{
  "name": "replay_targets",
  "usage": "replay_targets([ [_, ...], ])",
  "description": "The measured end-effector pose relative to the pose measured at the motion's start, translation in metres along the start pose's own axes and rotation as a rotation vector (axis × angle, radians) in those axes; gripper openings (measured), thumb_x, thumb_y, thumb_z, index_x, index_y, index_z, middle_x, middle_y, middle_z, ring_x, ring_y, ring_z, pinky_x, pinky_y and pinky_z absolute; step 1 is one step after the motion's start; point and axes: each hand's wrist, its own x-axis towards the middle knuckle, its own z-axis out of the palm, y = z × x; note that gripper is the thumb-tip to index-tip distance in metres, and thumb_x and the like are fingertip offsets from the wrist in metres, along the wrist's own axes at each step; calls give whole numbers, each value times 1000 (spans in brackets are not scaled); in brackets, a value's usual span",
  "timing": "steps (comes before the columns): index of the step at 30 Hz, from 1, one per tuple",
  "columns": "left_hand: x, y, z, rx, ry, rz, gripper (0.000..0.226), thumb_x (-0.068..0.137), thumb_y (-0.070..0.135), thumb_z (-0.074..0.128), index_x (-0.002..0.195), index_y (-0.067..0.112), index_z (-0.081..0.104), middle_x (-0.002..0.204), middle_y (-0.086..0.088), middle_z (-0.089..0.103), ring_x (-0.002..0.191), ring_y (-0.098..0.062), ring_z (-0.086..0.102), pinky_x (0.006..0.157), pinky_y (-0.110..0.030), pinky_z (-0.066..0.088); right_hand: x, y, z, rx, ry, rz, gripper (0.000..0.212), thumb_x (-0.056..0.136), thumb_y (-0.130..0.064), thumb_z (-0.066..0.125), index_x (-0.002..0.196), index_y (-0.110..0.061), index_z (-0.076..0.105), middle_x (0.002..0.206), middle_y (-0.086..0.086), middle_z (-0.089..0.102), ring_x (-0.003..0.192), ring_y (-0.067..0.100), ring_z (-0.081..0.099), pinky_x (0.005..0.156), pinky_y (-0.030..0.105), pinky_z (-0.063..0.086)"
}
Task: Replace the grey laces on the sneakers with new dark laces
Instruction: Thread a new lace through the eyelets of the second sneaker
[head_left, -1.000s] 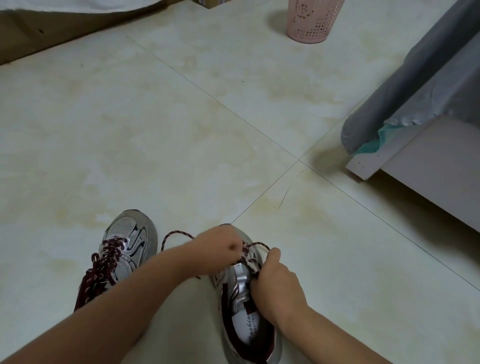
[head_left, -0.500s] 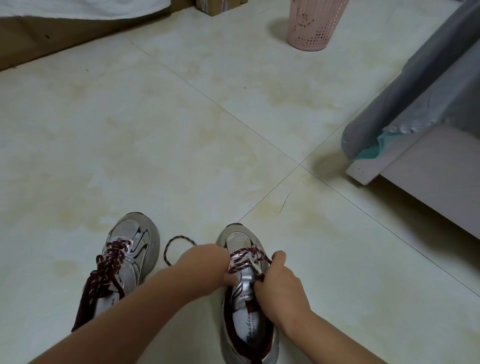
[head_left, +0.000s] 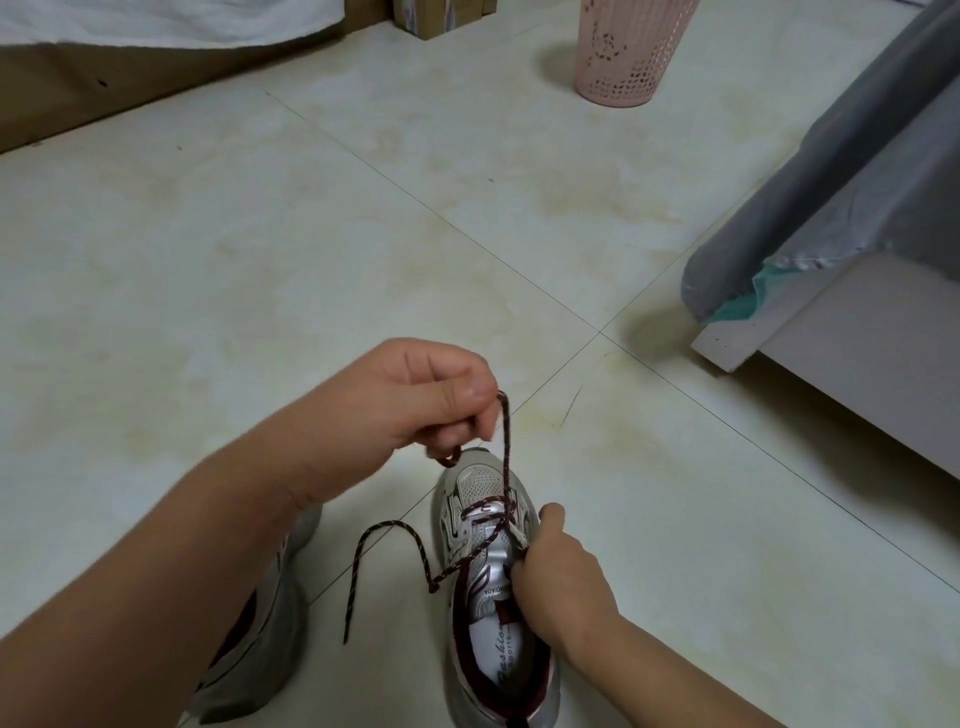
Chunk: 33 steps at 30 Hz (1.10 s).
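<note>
Two bare forearms, no sleeves, left hand (head_left: 415, 400), right hand (head_left: 561, 582), short nails

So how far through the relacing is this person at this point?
Partly done. The right sneaker has dark lace crossed only through its front eyelets. In hand: the left hand pulls one lace end up while the right hand steadies the shoe. Left: the upper eyelets. The other sneaker is mostly hidden under the left arm.

A grey-and-silver sneaker (head_left: 488, 582) stands upright on the floor, toe pointing away. A dark maroon speckled lace (head_left: 505, 447) is threaded through its front eyelets; one end is drawn taut upward, the other is trailed loosely leftward. A second sneaker (head_left: 260, 644) is largely hidden.
</note>
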Motion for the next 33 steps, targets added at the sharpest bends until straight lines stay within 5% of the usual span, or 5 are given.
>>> replay_targets([
  [5, 16, -29, 22, 335, 118, -44, 20, 76, 42, 57, 67, 29, 69, 76, -16, 64, 68, -23, 55, 71, -32, 44, -6, -8, -20, 96, 15, -298, 54, 83, -31, 59, 131, -27, 36, 116, -2, 48, 109, 13, 48, 87, 24, 42],
  [12, 8, -84, 43, 575, 538, -396, 52, 83, 40, 63, 126, 20, 41, 118, 4, 39, 100, -14, 52, 87, -29, 43, 13, -9, -58, 760, 76, -140, 30, 93, -4, 42, 65, -10, 52, 58, 15, 53, 44, 10, 43, 44, 14, 34],
  [18, -23, -123, 57, 757, 133, -647, 36, 89, 46, 48, 65, 23, 36, 71, 6, 42, 65, -8, 40, 59, -21, 33, 40, 25, -47, 649, 54, 199, 10, 93, -9, 42, 101, -5, 46, 86, 16, 56, 68, 25, 50, 62, 33, 43],
  [22, -19, -119, 49, 773, 101, -515, 41, 93, 31, 45, 59, 19, 27, 60, 4, 34, 55, -7, 28, 53, -22, 25, 24, 16, -36, 205, 169, 117, 59, 88, -24, 54, 139, -13, 27, 126, 14, 40, 116, 31, 43, 95, 35, 38],
  [33, -18, -86, 7, 205, 6, -444, 24, 73, 34, 53, 68, 15, 67, 84, -7, 68, 79, -9, 59, 84, -25, 45, -2, -15, 4, -76, -34, -24, 21, 90, -4, 26, 106, -12, 37, 114, 13, 58, 103, 32, 55, 72, 32, 36],
])
